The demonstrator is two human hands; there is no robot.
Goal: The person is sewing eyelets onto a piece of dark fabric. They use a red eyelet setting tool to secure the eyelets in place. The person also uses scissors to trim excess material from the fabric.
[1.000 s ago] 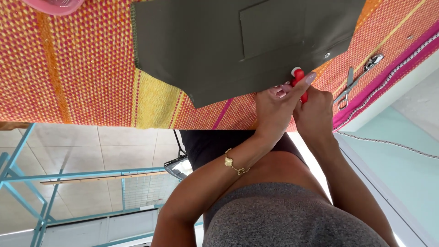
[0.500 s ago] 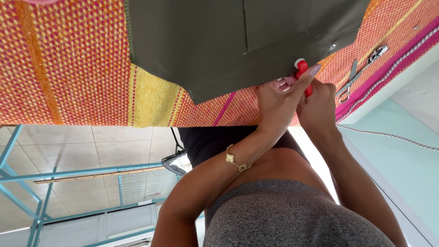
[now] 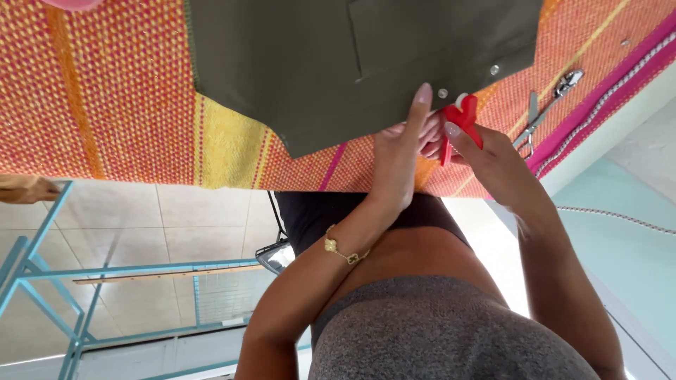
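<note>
Right now the olive garment [image 3: 366, 63] is being spread flat on a woven orange mat [image 3: 105, 91], with its lower corner reaching almost to the near edge of the mat. At the garment's lower right hem, the left hand [image 3: 401, 162] is being pressed against the cloth. Its forefinger is being laid out straight, up to a small metal snap [image 3: 442, 93], and a second snap [image 3: 495, 69] is being left uncovered just beyond it. Whether the hem is also being pinched from beneath cannot be told, since the thumb and curled fingers are hidden.

Just beside that same hem, a red tool [image 3: 461, 123] is being clasped firmly in the closed right hand [image 3: 493, 162], and its tip is being pointed at the garment's edge near the first snap. What kind of tool it is cannot be made out.

Further right of the garment, a pair of metal snips [image 3: 549, 105] is being left lying on the mat, apart from both hands. A gold bracelet [image 3: 345, 251] is being worn on the left wrist, below the garment.

The garment is being judged light, soft and limp, so it is likely to shift or bunch under any push. It is best held at the hem close to the snaps, where the doubled cloth is firmer. The red tool is being judged stiff, light plastic, and it is best held around its body.
</note>
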